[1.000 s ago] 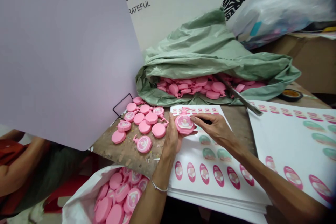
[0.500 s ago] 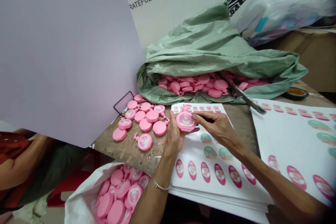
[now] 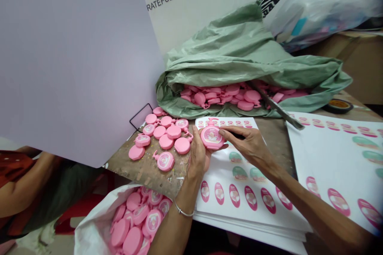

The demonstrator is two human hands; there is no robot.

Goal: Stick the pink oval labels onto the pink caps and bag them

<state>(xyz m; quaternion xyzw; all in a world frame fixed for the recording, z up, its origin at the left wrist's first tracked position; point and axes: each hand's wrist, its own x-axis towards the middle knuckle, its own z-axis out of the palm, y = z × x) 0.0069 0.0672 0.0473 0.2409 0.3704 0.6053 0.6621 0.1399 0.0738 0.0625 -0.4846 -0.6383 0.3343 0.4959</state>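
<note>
A big pale purple board (image 3: 74, 59) fills the view to the left of the fingers, and a co-worker's arm (image 3: 20, 195) shows past it. Beyond the fingers, a green plastic bag (image 3: 248, 63) lies open, full of pink caps. Below them, a white sack (image 3: 86, 231) holds more caps. Under the hands, the wooden desk (image 3: 143, 173) carries two white label sheets: one (image 3: 239, 207) right by the fingers and one (image 3: 335, 159) further right. A small pile of caps (image 3: 163, 137) sits just left of the fingers. A long metal blade (image 3: 277, 109) lies beyond them, near a roll of tape (image 3: 338, 106). The left hand (image 3: 197, 159) cups a pink plastic cap (image 3: 212, 137) in its curled fingers, just above the desk. The right hand (image 3: 248, 145) has its fingertips on the cap's top edge, but its thumb is hidden, so a firm pinch is hard to tell. This step looks like checking or smoothing the cap's round label, which calls for a steady hold.
</note>
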